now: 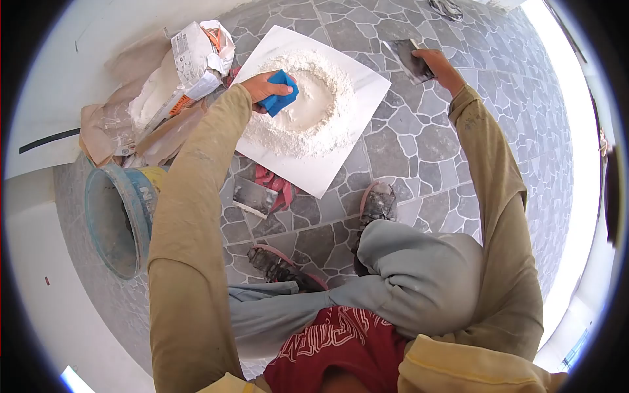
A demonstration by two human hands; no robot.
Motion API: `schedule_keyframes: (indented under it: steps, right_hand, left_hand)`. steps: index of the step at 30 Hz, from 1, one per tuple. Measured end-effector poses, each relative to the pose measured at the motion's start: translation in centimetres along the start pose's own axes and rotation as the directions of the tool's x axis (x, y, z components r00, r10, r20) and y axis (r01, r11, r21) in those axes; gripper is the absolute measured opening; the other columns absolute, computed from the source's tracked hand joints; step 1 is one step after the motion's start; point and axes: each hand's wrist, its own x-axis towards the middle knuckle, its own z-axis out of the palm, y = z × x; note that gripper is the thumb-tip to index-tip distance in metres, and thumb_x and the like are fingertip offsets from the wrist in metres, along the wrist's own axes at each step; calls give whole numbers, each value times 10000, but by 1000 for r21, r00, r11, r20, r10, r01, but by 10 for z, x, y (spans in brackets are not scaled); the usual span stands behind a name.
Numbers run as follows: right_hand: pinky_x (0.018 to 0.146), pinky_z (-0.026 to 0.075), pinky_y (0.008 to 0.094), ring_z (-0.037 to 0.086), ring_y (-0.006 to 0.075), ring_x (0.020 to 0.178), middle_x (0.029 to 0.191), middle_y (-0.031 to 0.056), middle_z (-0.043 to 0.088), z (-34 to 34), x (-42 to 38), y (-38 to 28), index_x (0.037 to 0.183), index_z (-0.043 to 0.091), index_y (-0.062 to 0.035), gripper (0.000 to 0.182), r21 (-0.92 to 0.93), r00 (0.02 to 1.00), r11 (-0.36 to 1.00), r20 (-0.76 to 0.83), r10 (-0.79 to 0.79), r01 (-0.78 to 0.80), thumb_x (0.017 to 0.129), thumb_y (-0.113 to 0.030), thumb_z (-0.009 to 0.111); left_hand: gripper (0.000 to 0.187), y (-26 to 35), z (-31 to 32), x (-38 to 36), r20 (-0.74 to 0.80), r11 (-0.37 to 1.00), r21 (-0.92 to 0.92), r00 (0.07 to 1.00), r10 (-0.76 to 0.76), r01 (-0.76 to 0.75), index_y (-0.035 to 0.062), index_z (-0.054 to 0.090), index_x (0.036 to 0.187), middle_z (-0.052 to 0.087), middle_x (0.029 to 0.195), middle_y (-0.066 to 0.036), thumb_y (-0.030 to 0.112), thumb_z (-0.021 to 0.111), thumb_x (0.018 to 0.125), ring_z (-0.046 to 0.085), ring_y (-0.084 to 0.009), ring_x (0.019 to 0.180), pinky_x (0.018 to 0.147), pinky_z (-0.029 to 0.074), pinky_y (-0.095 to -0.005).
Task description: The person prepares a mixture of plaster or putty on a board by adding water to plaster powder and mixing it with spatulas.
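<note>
Powder, white and heaped in a ring around a shallow hollow, sits on a white board on the stone-patterned floor. Its spread comes close to the board's left edge, while the right and near corners stay bare. The left hand is over the board's left part, fingers closed around a blue angular object at the ring's rim; whether that object is solid or hollow, I cannot tell. Well clear of the board's right corner, the right hand grips a flat metal blade by one end. Room is tight left of the board: an opened paper sack stands just beside that edge, with a blue bucket farther off toward the person. Below the board's lower-left edge lie a red cloth and a second flat blade. One shoe is near the board's near corner. Right of the board, open floor runs broadly to a bright strip.
</note>
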Motion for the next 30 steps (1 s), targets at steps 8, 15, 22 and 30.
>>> schedule_keyframes:
  steps: [8, 15, 22, 30]
  right_hand:
    - [677, 516, 302, 577, 206, 1011, 1149, 90, 600, 7, -25, 17, 1166, 630, -81, 292, 497, 861, 706, 233, 452, -505, 891, -156, 563]
    - [740, 525, 314, 567, 224, 1022, 1126, 86, 570, 3, -7, -15, 1206, 618, -105, 324, 524, 868, 695, 233, 439, -492, 888, -106, 556]
    - [641, 503, 303, 613, 159, 834, 1021, 98, 633, 15, 14, -45, 1131, 655, -37, 307, 565, 877, 680, 194, 440, -467, 873, -203, 655]
    - [633, 498, 332, 618, 177, 756, 929, 91, 658, 28, 17, -80, 1165, 607, 24, 406, 440, 644, 475, 438, 628, -762, 829, -190, 683]
  left_hand:
    - [363, -33, 16, 47, -106, 887, 417, 959, 263, -197, 92, 585, 1195, 651, 983, -83, 266, 668, 888, 598, -188, 831, 725, 489, -339]
    - [444, -18, 22, 47, -202, 656, 755, 940, 275, -30, -1, 595, 1122, 654, 1085, -235, 399, 549, 936, 637, -362, 982, 867, 482, -412]
    - [372, -7, 32, 37, -218, 677, 736, 940, 261, -17, 16, 573, 1100, 658, 876, -129, 355, 570, 948, 630, -211, 758, 692, 498, -343]
    - [575, 45, -22, -142, -222, 534, 794, 680, 699, -290, 131, 561, 1314, 553, 1255, -131, 389, 742, 833, 528, -264, 1160, 1027, 394, -366]
